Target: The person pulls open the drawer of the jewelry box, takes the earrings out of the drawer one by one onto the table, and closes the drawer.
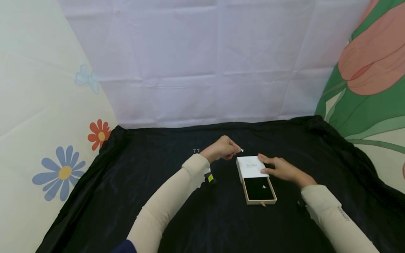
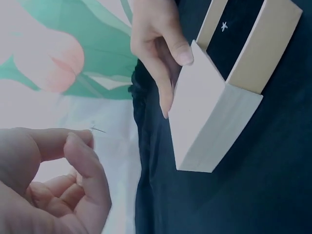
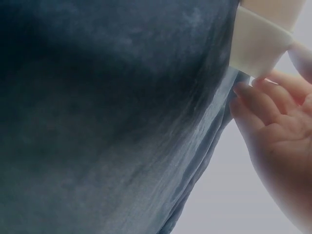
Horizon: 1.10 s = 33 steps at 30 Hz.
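Between thumb and forefinger, my left hand (image 1: 225,147) pinches a small silver stud earring (image 1: 242,150) above the black cloth, just beyond the box. Its thin pin (image 2: 99,130) shows in the left wrist view. The jewelry box (image 1: 251,166) has a white sleeve and a drawer (image 1: 261,202) slid partly out towards me. A similar silver piece (image 1: 264,187) lies on the drawer's black lining. My right hand (image 1: 280,168) rests against the sleeve's right side, thumb and fingers touching its edge. In the right wrist view the fingers (image 3: 258,109) are fairly straight beside the sleeve.
Two tiny silver T-shaped pieces (image 1: 196,150) lie on the black cloth (image 1: 152,158) left of my left wrist. A dark item with a yellow-green patch (image 1: 210,177) shows by the left sleeve. Behind the table hangs a white sheet (image 1: 202,70).
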Available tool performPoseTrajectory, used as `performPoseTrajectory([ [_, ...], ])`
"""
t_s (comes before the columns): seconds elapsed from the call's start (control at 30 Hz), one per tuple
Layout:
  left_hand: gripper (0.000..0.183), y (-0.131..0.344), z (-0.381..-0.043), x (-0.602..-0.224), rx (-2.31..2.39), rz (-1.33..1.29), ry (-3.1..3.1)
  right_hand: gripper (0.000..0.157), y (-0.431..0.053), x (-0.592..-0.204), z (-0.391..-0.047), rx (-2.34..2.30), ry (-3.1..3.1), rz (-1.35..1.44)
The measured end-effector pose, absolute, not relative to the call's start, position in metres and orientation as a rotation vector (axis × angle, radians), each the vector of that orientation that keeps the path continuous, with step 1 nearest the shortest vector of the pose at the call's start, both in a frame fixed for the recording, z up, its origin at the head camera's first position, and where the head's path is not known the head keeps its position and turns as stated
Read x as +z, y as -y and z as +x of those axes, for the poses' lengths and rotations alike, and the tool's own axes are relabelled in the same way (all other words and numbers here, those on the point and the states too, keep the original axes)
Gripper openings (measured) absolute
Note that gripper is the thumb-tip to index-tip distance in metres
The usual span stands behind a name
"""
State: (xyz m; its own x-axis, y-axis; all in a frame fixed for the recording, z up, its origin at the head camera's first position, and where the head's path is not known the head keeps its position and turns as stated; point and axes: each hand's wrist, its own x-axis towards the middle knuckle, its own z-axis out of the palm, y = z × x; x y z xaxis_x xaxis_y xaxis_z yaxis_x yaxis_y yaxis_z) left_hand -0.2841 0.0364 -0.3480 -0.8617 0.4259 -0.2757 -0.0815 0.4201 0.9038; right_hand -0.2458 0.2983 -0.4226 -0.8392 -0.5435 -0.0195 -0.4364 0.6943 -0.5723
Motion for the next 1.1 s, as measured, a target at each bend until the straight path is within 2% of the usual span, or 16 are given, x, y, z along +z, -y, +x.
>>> performPoseTrajectory([
  [0.27,0.024,-0.045,-0.302,-0.365,1.609,0.109,-2.107,0.066,-0.298,-0.426,-0.246,-0.840,-2.719,-0.786],
  [0.43,0.013,-0.053,-0.310,-0.375,1.683,-0.010,-2.117,0.066,-0.298,-0.423,-0.248,-0.842,-2.716,-0.768],
  [0.87,0.020,-0.069,-0.314,-0.394,1.831,-0.299,-2.086,0.067,-0.296,-0.424,-0.249,-0.825,-2.731,-0.787],
  [1.1,0.011,-0.070,-0.316,-0.401,1.898,-0.348,-1.969,0.066,-0.296,-0.423,-0.248,-0.832,-2.729,-0.779],
])
